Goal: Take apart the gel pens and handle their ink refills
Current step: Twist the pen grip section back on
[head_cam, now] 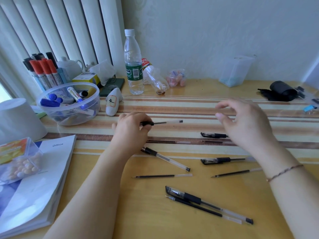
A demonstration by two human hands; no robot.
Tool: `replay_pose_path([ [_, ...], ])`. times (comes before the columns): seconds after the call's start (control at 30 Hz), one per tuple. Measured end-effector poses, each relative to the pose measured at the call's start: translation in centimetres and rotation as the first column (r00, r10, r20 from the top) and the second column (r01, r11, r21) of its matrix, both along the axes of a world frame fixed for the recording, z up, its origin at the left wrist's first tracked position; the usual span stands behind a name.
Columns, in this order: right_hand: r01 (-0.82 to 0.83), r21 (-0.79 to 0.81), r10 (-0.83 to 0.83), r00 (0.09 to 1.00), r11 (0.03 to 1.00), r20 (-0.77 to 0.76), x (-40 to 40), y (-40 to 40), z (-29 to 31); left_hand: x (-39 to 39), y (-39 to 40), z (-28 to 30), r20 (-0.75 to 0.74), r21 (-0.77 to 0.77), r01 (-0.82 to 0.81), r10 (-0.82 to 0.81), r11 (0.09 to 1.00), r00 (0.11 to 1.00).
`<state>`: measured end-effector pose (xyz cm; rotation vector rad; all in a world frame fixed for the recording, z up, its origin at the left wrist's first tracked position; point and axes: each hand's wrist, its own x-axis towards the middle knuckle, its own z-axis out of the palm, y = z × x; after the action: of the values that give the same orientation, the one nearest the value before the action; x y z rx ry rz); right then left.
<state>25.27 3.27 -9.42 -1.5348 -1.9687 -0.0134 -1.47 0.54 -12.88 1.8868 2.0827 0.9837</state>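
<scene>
We see a bright, evenly lit scene with soft daylight entering from the window at the far left, behind the vertical blinds. Shadows on the table are faint and diffuse. A plastic film over the far right of the table gives a mild sheen. The right hand is smeared by motion blur, its fingers soft. The wide-angle lens bends the blinds and table edges near the frame borders.

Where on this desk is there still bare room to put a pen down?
Free: the near strip of table between the Office book and the nearest capped pen, and the back stretch between the crushed bottle and the black pouch. Crowded: the middle, around both hands, with pens and loose refills, and the left back corner by the marker bowl.
</scene>
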Motion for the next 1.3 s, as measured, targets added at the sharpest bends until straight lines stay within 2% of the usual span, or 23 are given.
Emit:
replay_pose_path([
  [0.1, 0.06, -0.337, -0.04, 0.997, 0.94, 0.068, 1.4, 0.7, 0.0, 0.1, 0.0, -0.1, -0.043, -0.085, -0.013, 0.009, 0.996, 0.999],
  [0.2, 0.074, -0.448, -0.036, 0.995, 0.891, 0.093, 1.9, 0.9, -0.3, 0.1, 0.0, -0.2, -0.072, -0.147, 0.013, -0.024, 0.989, 0.997],
  [0.33, 0.112, -0.44, -0.037, 0.984, 0.891, 0.176, 2.3, 1.3, -0.9, 0.2, 0.0, -0.3, -0.097, -0.212, 0.042, -0.063, 0.976, 0.993],
  [0.6, 0.131, -0.378, -0.019, 0.958, 0.917, 0.286, 2.1, 1.6, -1.5, 0.3, 0.0, -0.3, -0.148, -0.192, 0.028, -0.057, 0.981, 0.987],
  [0.67, 0.116, -0.336, -0.008, 0.952, 0.935, 0.306, 1.9, 1.4, -1.6, 0.7, -0.1, -0.3, -0.123, -0.106, 0.041, -0.054, 0.994, 0.991],
  [0.77, 0.031, -0.262, 0.046, 0.958, 0.965, 0.283, 1.0, 0.6, -1.1, 2.2, -0.5, 0.3, -0.032, 0.198, 0.161, -0.157, 0.967, 0.987],
  [0.83, -0.107, -0.273, 0.165, 0.966, 0.956, 0.198, -0.3, -0.3, -0.5, 3.8, -1.2, 0.7, -0.139, 0.285, 0.326, -0.298, 0.901, 0.945],
  [0.9, -0.239, -0.298, 0.279, 0.956, 0.924, 0.097, -1.6, -1.2, -0.1, 5.2, -1.8, 0.6, -0.329, 0.259, 0.444, -0.353, 0.858, 0.876],
  [0.97, -0.307, -0.307, 0.338, 0.94, 0.901, 0.054, -2.4, -1.9, 0.2, 6.0, -2.1, 0.4, -0.394, 0.238, 0.487, -0.375, 0.84, 0.839],
  [1.1, -0.379, -0.331, 0.394, 0.919, 0.864, -0.023, -3.1, -2.4, 0.5, 5.7, -2.3, 0.8, -0.161, 0.23, 0.558, -0.534, 0.797, 0.83],
  [1.3, -0.363, -0.273, 0.407, 0.905, 0.891, 0.125, -3.3, -3.0, 0.7, 5.5, -2.3, 0.5, -0.161, 0.134, 0.571, -0.551, 0.81, 0.819],
])
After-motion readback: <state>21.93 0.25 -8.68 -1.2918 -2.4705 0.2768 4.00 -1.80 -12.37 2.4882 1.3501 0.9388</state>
